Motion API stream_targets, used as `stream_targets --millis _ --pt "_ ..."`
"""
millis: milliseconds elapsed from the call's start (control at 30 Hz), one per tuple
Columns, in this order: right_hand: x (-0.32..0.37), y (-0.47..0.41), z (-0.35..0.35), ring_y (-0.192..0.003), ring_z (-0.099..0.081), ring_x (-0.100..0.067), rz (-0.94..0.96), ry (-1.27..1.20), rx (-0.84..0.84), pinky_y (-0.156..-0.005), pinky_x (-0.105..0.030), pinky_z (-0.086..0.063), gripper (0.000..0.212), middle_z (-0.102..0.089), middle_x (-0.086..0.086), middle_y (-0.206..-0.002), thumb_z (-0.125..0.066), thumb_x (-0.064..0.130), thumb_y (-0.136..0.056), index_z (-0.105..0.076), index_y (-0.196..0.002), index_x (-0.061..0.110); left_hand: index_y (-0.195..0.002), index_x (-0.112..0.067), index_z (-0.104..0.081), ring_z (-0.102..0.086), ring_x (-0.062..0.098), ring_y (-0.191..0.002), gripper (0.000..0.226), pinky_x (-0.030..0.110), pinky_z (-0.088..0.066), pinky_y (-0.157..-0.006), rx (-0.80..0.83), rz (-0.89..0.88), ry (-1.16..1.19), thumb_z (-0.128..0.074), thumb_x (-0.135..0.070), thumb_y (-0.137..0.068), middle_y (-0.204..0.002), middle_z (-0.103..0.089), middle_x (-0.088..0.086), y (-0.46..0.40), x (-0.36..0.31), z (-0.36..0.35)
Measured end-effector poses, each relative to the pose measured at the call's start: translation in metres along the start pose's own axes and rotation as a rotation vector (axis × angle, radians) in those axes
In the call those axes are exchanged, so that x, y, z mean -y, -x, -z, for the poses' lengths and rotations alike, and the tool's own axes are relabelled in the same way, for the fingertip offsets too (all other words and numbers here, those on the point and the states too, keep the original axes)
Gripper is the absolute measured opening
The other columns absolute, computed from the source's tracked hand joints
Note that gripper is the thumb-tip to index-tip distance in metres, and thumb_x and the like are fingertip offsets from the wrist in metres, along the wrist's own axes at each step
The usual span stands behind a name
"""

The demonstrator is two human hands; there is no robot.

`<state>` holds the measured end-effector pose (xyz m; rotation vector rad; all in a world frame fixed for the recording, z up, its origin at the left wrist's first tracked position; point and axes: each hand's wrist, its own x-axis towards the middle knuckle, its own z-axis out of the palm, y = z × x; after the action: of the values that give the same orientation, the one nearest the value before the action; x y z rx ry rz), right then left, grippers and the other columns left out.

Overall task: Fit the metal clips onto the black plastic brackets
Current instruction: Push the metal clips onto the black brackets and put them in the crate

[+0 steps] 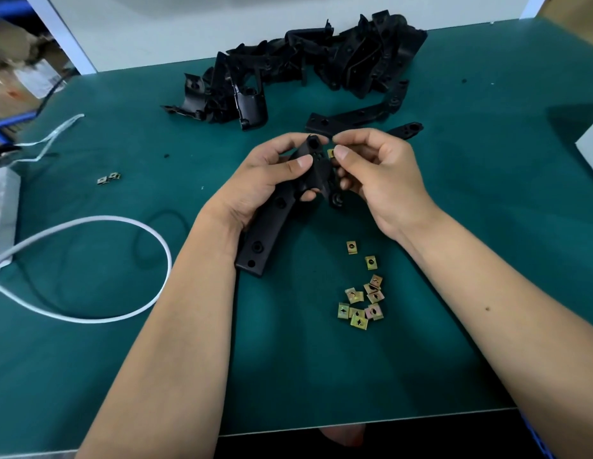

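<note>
My left hand (272, 178) grips a long black plastic bracket (272, 226) above the green table, its lower end pointing toward me. My right hand (378, 173) pinches a small brass-coloured metal clip (330, 153) between thumb and forefinger, right against the bracket's upper edge. Whether the clip is seated on the bracket I cannot tell. Several loose metal clips (363, 298) lie on the mat below my right wrist. Two more clips (109, 178) lie far to the left.
A heap of black brackets (298, 64) stretches along the back of the green table (487, 193), with two single brackets (358, 115) just beyond my hands. A white cable (149, 236) loops at the left near a white box (2, 207). The table's front edge runs below my forearms.
</note>
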<state>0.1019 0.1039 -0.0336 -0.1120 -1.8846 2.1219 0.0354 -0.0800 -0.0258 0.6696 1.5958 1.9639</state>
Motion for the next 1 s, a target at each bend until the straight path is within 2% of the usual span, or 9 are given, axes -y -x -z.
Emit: stream_targets --millis 100,333,467,600,733,1000 --pt "0.0003 0.0002 -0.0006 -0.068 -0.062 -0.01 0.019 0.015 -0.006 -0.059 -0.023 -0.052 0.008 -0.069 0.002 -0.073 -0.072 0.005 -0.093 -0.073 -0.089 0.012 -0.134 -0.001 -0.056 -0.069 0.021 -0.076 0.033 0.026 -0.059 -0.066 0.011 0.005 -0.019 -0.057 -0.005 -0.101 -0.103 -0.07 0.017 0.0002 0.0003 -0.0002" --pt "0.0022 0.0007 0.0 -0.069 -0.064 -0.01 -0.004 -0.005 0.038 -0.059 -0.023 -0.052 0.013 -0.071 0.001 -0.075 -0.073 0.002 -0.092 -0.075 -0.085 0.013 -0.132 0.002 -0.056 -0.068 0.023 -0.075 0.032 0.026 -0.059 -0.066 -0.005 0.023 -0.028 -0.057 -0.005 -0.101 -0.102 -0.068 0.02 0.001 -0.0009 -0.001" --pt "0.0029 0.0016 -0.0013 -0.068 -0.063 -0.011 -0.016 -0.033 0.036 -0.059 -0.023 -0.051 0.013 -0.071 -0.002 -0.076 -0.072 0.002 -0.093 -0.076 -0.085 0.011 -0.134 0.003 -0.055 -0.069 0.022 -0.074 0.034 0.026 -0.059 -0.065 -0.007 0.03 -0.048 -0.057 -0.005 -0.102 -0.103 -0.067 0.02 0.0007 -0.0015 -0.0014" --pt "0.0043 -0.0001 0.0004 -0.066 -0.063 -0.009 -0.02 -0.047 -0.012 -0.059 -0.021 -0.05 0.011 -0.071 0.001 -0.073 -0.07 0.001 -0.094 -0.075 -0.089 0.01 -0.136 0.005 -0.054 -0.069 0.02 -0.076 0.036 0.025 -0.059 -0.065 -0.018 0.029 -0.038 -0.057 -0.005 -0.101 -0.11 -0.067 0.021 0.0007 -0.0011 -0.0016" --pt "0.0047 0.0004 0.0014 -0.066 -0.063 -0.008 -0.024 -0.021 0.019 -0.06 -0.021 -0.051 0.013 -0.071 0.002 -0.073 -0.07 0.001 -0.094 -0.075 -0.088 0.011 -0.132 0.001 -0.057 -0.069 0.02 -0.074 0.032 0.026 -0.058 -0.065 -0.011 0.023 -0.028 -0.057 -0.005 -0.101 -0.105 -0.069 0.018 0.0006 -0.0006 -0.0009" --pt "0.0079 0.0005 0.0042 -0.066 -0.063 -0.01 -0.007 0.002 0.045 -0.059 -0.022 -0.05 0.013 -0.069 -0.001 -0.075 -0.07 -0.001 -0.093 -0.072 -0.091 0.011 -0.13 0.0 -0.058 -0.068 0.023 -0.076 0.031 0.027 -0.058 -0.066 0.009 0.044 -0.053 -0.059 -0.007 -0.1 -0.11 -0.065 0.026 -0.0002 -0.0012 -0.0016"
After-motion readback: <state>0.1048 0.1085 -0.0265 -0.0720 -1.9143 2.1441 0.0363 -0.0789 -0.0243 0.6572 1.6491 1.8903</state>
